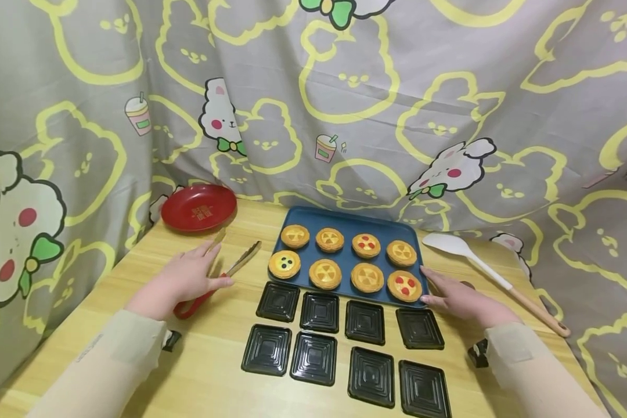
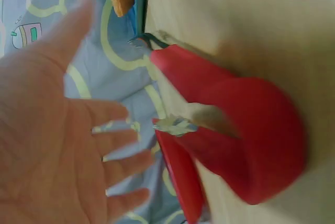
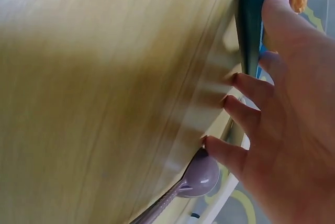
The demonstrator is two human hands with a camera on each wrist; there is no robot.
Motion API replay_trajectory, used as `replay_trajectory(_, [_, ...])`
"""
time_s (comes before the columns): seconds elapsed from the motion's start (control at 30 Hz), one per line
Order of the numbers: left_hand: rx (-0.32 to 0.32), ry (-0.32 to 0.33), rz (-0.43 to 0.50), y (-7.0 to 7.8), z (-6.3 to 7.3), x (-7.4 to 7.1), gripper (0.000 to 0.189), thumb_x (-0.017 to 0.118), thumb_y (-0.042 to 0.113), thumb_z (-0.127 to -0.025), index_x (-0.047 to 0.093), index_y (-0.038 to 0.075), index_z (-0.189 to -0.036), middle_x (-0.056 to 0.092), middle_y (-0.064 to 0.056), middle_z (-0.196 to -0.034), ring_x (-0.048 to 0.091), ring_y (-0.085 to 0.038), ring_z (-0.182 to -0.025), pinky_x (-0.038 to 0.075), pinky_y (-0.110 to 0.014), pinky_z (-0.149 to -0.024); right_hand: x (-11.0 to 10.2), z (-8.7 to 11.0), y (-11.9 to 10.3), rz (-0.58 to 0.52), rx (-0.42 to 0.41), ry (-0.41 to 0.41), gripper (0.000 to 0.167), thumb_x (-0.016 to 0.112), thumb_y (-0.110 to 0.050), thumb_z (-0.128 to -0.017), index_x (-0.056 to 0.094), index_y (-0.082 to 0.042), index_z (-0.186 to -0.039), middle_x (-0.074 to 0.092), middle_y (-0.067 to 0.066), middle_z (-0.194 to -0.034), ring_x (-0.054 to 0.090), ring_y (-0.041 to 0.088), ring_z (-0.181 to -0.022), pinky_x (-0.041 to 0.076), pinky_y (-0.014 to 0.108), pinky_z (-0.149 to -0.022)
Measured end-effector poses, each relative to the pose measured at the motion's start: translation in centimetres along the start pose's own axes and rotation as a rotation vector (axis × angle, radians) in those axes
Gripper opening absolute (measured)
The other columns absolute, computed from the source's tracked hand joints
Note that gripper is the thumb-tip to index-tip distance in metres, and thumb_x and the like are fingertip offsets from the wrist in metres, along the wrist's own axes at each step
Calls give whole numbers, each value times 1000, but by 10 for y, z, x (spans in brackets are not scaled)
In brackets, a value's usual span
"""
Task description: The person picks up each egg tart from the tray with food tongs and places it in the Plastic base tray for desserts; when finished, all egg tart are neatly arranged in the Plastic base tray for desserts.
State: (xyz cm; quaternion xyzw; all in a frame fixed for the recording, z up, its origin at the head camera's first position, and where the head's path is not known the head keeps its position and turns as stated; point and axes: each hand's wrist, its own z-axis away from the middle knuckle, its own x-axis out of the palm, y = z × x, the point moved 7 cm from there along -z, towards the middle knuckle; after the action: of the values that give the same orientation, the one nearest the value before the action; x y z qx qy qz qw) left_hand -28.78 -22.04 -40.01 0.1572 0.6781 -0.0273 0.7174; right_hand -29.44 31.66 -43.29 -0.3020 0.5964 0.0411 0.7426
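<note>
My left hand (image 1: 185,278) hovers by the red-handled tongs (image 1: 201,303), its fingers extended and nothing in them. In the left wrist view the palm faces the tongs' looped red handle (image 2: 261,124), with a gap between. The fingers of my right hand (image 1: 457,296) touch the right edge of a blue baking tray (image 1: 339,219); its thumb lies at the near corner. Several egg tarts in two rows sit on the tray, including a tart with red pieces (image 1: 404,286) and a tart with dark berries (image 1: 284,264). The right wrist view shows fingertips down at the table beside the tray.
Several square black plastic trays (image 1: 313,358) lie in two rows in front of the baking tray. A red plate (image 1: 198,208) is at the back left. A white spatula (image 1: 446,244) lies at the right, and a purple spoon (image 3: 201,177) lies by my right fingers. A patterned curtain (image 1: 271,69) hangs behind.
</note>
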Motion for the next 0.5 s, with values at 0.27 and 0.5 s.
replay_trajectory(0.27, [-145, -30, 58, -17, 4, 17, 78, 80, 56, -74, 58, -12, -106, 51, -20, -89, 57, -34, -76, 50, -50, -67, 0, 0, -2, -13, -7, -1, 80, 61, -37, -98, 23, 10, -151, 26, 39, -149, 27, 58, -133, 25, 66, -105])
replay_trajectory(0.5, [-246, 26, 136, -29, 1, 24, 50, 77, 48, -78, 57, 2, -81, 54, -11, -73, 52, -27, -62, 42, -39, -50, 2, -1, 1, -38, 6, 1, 81, 61, -37, -99, 21, 8, -153, 24, 39, -150, 26, 58, -134, 23, 66, -106])
